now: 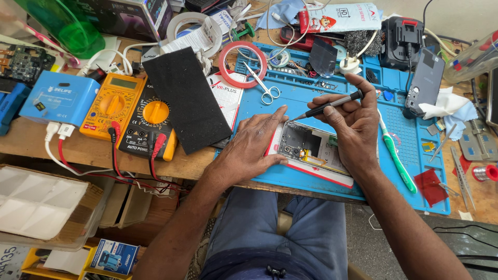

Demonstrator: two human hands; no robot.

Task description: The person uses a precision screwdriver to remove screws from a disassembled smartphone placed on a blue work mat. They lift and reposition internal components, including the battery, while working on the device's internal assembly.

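An opened phone (307,147) with its back off lies on the blue work mat (399,124), inner boards and a yellow flex showing. My left hand (252,145) rests flat on the phone's left edge, fingers spread, pinning it down. My right hand (351,122) grips a thin dark screwdriver (332,105), whose tip points down-left at the phone's top left corner. A green toothbrush (397,158) lies just right of my right hand.
Scissors (263,87) and a red tape ring (242,64) lie at the mat's back left. Two yellow multimeters (132,109), a black foam pad (182,98) and a blue box (59,97) sit to the left. A grey phone (424,83), tweezers (461,176) and a solder spool (485,172) are at right.
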